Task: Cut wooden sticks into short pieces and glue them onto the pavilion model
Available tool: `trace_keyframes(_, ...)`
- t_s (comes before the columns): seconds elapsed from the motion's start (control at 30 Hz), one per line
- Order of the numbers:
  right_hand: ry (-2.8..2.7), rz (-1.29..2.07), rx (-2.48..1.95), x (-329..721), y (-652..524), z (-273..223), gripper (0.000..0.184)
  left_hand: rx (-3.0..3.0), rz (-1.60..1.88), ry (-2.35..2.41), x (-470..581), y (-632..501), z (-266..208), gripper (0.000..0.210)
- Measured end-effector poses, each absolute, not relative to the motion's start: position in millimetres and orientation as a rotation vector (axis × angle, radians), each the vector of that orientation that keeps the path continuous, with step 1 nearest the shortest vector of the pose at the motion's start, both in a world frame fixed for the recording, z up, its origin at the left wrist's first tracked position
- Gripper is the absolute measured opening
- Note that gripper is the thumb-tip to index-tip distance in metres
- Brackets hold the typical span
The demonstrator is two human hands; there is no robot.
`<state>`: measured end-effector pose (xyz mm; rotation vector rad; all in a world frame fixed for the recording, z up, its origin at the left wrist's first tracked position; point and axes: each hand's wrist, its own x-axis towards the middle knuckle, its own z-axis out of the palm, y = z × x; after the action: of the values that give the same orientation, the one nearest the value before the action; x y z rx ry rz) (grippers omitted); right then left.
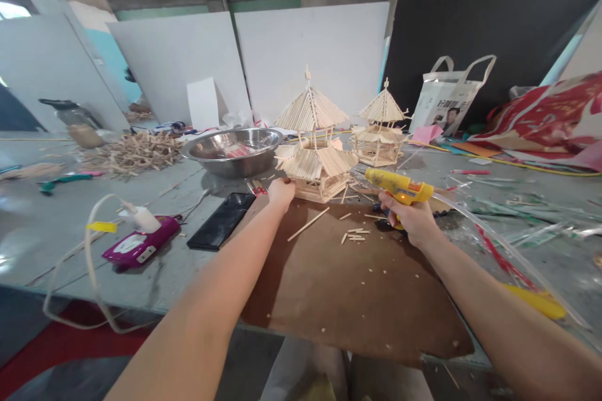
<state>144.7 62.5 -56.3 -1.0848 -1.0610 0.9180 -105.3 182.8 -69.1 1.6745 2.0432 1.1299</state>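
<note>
A two-tiered pavilion model (312, 109) made of thin wooden sticks stands upright on a brown board (301, 282). My left hand (281, 194) is closed at the lower left corner of its base; the fingertips are partly hidden. In my right hand (407, 216) is a yellow hot glue gun (399, 187), its nozzle pointing left towards the model's right side. A clear glue stick (463, 216) trails from the gun's rear. One longer loose stick (308, 224) and several short cut pieces (356, 235) lie on the board between my hands.
Behind stands a second stick pavilion (380, 131). A metal basin (235, 166), a stick pile (136, 153), a black phone (222, 220) and a purple power strip (141, 243) with a white cable are on the left. Plastic wrappers (522, 207) and a white bag (444, 103) are right.
</note>
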Motion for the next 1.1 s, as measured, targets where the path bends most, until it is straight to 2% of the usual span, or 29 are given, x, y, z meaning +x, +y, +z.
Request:
trace_keyframes(0.27,-1.057,0.918,-1.094,146.5,65.8,-57.5,0.037,1.710,1.105,2.078,-107.2,182.8,-61.7,0.031)
trace_keyframes(0.53,-1.051,0.911,-1.101,146.7,64.0,-55.2,0.036,2.079,0.938,2.189,-114.8,131.9,-38.3,0.026)
trace_keyframes(0.6,-1.051,0.900,-1.109,146.7,63.9,-55.6,0.035,2.265,0.908,2.021,-106.0,113.4,-34.5,0.026)
trace_keyframes(0.8,-1.086,0.894,-1.093,146.6,64.0,-55.4,0.034,2.610,0.319,1.505,-59.0,84.9,-40.6,0.018)
trace_keyframes(1.1,-1.108,0.882,-1.082,148.0,66.3,-57.0,0.034,2.639,0.075,1.366,-26.1,87.6,-50.4,0.017)
